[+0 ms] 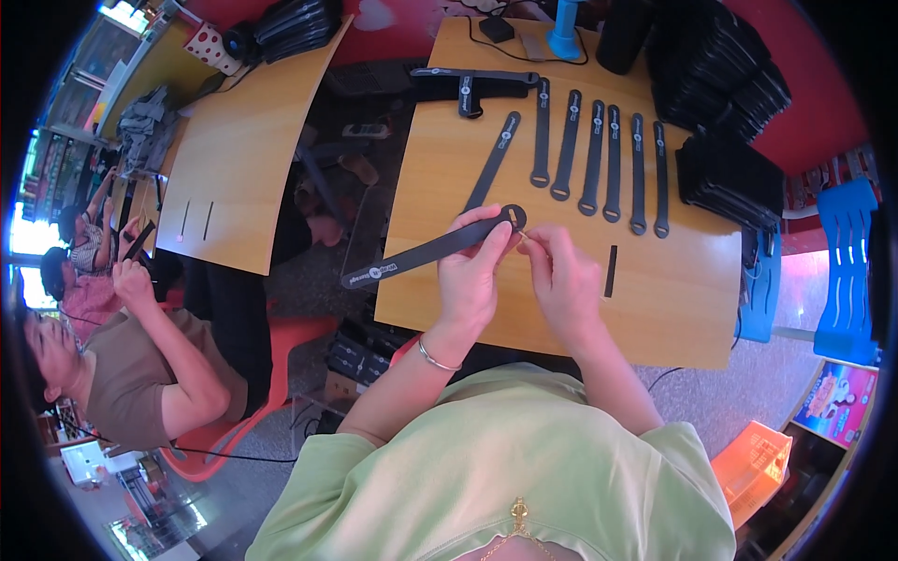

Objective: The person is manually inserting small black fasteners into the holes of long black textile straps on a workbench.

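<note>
In my left hand (470, 283) is a long black strap (407, 256) with pale print near one end. My thumb and fingers pinch its rounded, slotted end, and the rest slants down to the left over the table edge. Close beside that slot, my right hand (567, 285) has its thumb and forefinger pinched together at a small, thin thing too fine to name. Beyond my hands, several similar straps (596, 159) lie side by side on the wooden table (673, 323). Another strap (496, 159) lies slanted, partly behind my left hand. Right of my right hand lies a short black strip (611, 271).
Stacks of black straps (716, 70) and a black pile (734, 178) fill the table's right side. More straps (472, 84) lie crossed at the far left corner. A blue stand (565, 37) is at the back. On the left, a person (164, 365) sits at another table (238, 150).
</note>
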Demonstrator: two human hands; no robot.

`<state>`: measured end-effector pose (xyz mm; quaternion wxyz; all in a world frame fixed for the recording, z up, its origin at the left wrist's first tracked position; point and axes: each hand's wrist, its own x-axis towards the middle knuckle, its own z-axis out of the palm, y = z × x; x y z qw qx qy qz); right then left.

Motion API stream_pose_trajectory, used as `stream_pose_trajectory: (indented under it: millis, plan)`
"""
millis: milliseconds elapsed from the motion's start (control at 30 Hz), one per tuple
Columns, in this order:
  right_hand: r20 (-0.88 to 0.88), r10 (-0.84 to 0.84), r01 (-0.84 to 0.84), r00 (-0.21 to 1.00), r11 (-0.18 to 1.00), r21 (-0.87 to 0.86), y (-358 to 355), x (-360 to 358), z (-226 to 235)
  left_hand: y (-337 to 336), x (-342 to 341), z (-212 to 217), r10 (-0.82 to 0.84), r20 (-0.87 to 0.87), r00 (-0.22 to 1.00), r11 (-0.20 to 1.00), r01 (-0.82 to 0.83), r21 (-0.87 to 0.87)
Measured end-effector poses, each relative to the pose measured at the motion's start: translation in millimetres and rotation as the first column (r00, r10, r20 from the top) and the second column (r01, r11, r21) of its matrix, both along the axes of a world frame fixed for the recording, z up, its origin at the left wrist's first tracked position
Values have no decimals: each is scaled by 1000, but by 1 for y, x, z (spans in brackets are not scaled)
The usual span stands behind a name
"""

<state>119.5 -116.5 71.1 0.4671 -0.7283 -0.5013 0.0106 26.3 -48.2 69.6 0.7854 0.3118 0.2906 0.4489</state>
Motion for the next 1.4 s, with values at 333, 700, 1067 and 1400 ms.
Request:
stream_pose_trajectory:
  millis: [333, 700, 1067, 1400]
  plan:
    - [-725, 132, -95, 676, 991, 92, -1, 0, -2, -6, 10, 4, 23, -3, 1000, 998, -23, 52]
    - [-585, 143, -53, 798, 984, 167, 7, -2, -6, -5, 13, 6, 20, -24, 1000, 998, -19, 58]
    - [-443, 90, -46, 892, 993, 109, 7, 13, 5, 3, 7, 9, -77, -56, 995, 988, 84, 127]
    - [257, 333, -314, 907, 943, -111, -9, 48, 13, 45, -20, 8, -509, -257, 822, 854, 520, -30]
